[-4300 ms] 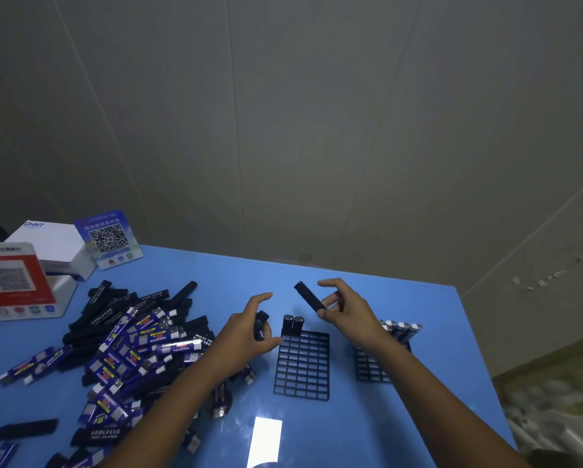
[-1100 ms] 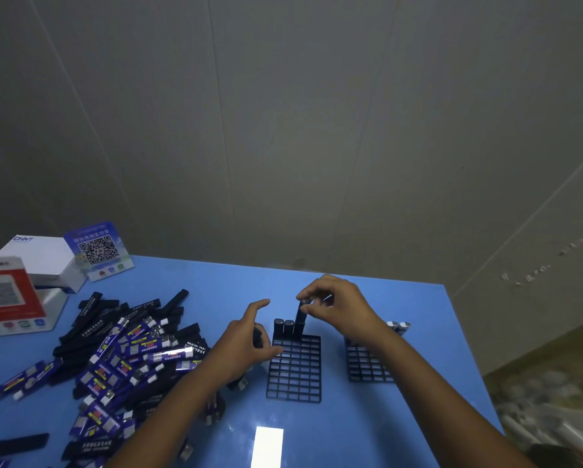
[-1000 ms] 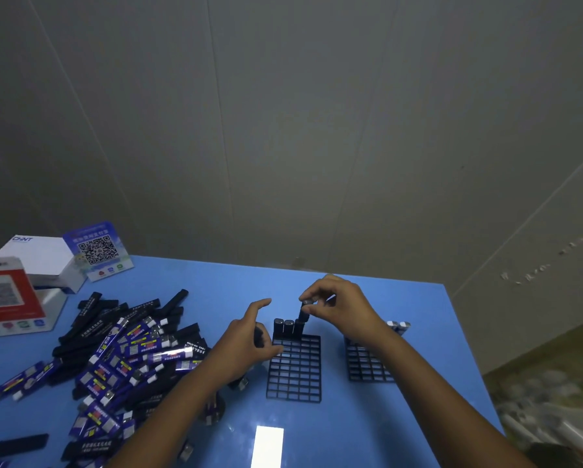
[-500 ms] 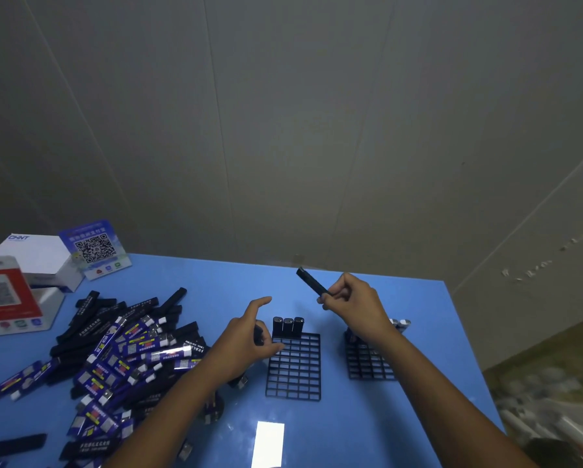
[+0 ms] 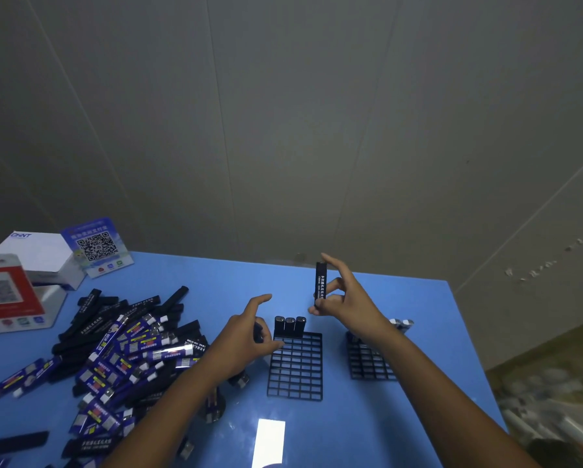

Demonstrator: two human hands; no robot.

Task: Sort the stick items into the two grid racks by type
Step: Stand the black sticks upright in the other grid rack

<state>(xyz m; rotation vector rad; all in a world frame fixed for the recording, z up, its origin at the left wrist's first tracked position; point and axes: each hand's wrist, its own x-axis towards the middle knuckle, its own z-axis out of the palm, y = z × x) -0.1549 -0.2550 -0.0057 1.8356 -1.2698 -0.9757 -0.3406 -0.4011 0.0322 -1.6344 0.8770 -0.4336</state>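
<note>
Head view: right hand (image 5: 347, 298) grip clamped on upright black stick (image 5: 320, 284) above left rack (image 5: 295, 364); left hand (image 5: 246, 339) grip pinches a small dark item, identity unclear.

I see a black stick (image 5: 320, 284) with white lettering upright above the near grid rack (image 5: 295, 365), whose back row holds three black sticks (image 5: 290, 325) standing. The second rack (image 5: 367, 363) sits to its right with pale-capped sticks (image 5: 401, 324) at the back. A mixed pile of black and blue-labelled sticks (image 5: 121, 352) lies at the left.
</note>
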